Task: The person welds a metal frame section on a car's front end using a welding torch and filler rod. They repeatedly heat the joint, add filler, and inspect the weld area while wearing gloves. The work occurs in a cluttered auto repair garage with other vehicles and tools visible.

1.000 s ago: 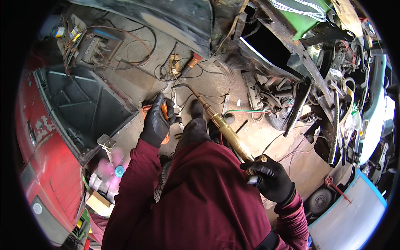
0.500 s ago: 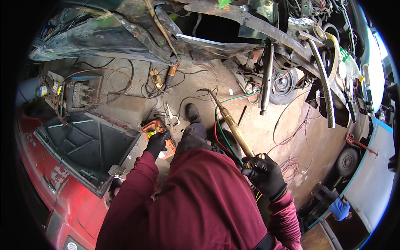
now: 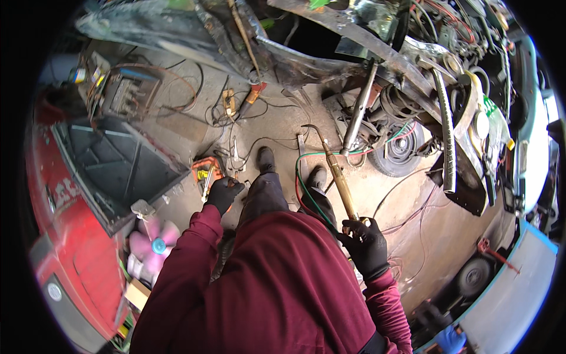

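My right hand, in a black glove, is wrapped round the rear of a brass cutting torch. Its curved tip points away from me, above the floor. Green and red hoses loop beside the torch. My left hand, gloved too, is closed with the fingers bent; whatever they hold is hidden. Just beyond it is an orange open box with yellow and metal things inside. A thin silvery piece shows alongside the left glove; I cannot tell if the hand touches it.
Ahead stands a stripped, rusty car body, a hammer hanging at its right. A loose wheel lies below. Cables and an orange-and-black power tool lie on the floor. At left are a red car, a dark panel and a pink-bladed fan.
My left hand has drawn back from over the orange box. The torch has swung more upright in view, its tip shifting right. My view has shifted, bringing the fan and my second shoe into sight.
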A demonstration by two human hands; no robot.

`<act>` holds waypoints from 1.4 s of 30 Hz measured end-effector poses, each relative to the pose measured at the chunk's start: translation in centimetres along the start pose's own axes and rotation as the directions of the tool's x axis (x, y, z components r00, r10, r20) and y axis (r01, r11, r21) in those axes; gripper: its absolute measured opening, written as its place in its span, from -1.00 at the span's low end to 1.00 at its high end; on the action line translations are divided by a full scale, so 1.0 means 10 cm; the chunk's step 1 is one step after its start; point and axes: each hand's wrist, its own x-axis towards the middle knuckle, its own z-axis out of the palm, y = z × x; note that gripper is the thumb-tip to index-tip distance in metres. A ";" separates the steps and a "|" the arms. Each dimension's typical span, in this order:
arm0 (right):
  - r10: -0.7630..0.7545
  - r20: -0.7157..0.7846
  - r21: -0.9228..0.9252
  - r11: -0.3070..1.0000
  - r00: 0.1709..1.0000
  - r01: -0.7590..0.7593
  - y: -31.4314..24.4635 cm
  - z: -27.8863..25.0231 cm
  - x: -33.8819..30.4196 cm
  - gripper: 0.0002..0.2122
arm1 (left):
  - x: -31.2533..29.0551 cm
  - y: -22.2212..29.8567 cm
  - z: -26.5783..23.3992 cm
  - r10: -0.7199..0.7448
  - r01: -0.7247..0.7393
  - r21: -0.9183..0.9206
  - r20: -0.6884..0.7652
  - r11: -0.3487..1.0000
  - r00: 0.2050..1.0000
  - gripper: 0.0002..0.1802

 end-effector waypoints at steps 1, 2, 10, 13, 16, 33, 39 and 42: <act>-0.016 0.033 -0.024 1.000 0.999 0.017 0.10 -0.04 0.07 -0.65 | -0.13 0.00 0.13 -0.002 0.002 -0.021 -0.001 1.000 1.000 -0.67; -0.026 0.064 -0.049 0.998 0.998 0.029 0.20 -0.09 0.12 -0.66 | -0.31 -0.03 0.28 -0.074 0.073 -0.087 -0.016 0.994 0.997 -0.67; -0.162 0.281 -0.063 0.980 0.946 0.187 0.67 -0.41 0.46 -0.66 | -1.51 -1.64 1.53 -0.043 0.051 0.051 -0.151 0.997 0.988 -0.80; -0.142 0.388 -0.015 0.987 0.911 0.161 0.60 -0.34 0.59 -0.61 | -2.09 -2.39 1.96 0.021 0.056 0.392 -0.190 0.918 0.982 -0.70; -0.225 0.439 -0.042 0.962 0.870 0.270 0.43 -0.20 0.71 -0.59 | -2.50 -2.70 2.35 -0.277 0.281 -0.027 -0.272 0.959 0.922 -0.77; -0.514 0.557 -0.230 0.659 0.652 0.716 -0.93 1.82 1.14 -0.70 | -0.83 -0.05 1.47 -0.083 -0.168 -0.764 -0.278 0.622 0.957 -0.61; -0.433 0.582 -0.243 0.716 0.689 0.655 -0.58 2.10 1.24 -0.61 | -0.39 0.03 1.51 -0.039 0.183 -0.924 0.208 -0.335 0.977 -0.55; -0.445 0.573 -0.282 0.682 0.689 0.675 -0.43 2.19 1.22 -0.60 | -0.35 -0.03 1.65 -0.117 0.222 -0.923 0.269 -0.314 0.956 -0.58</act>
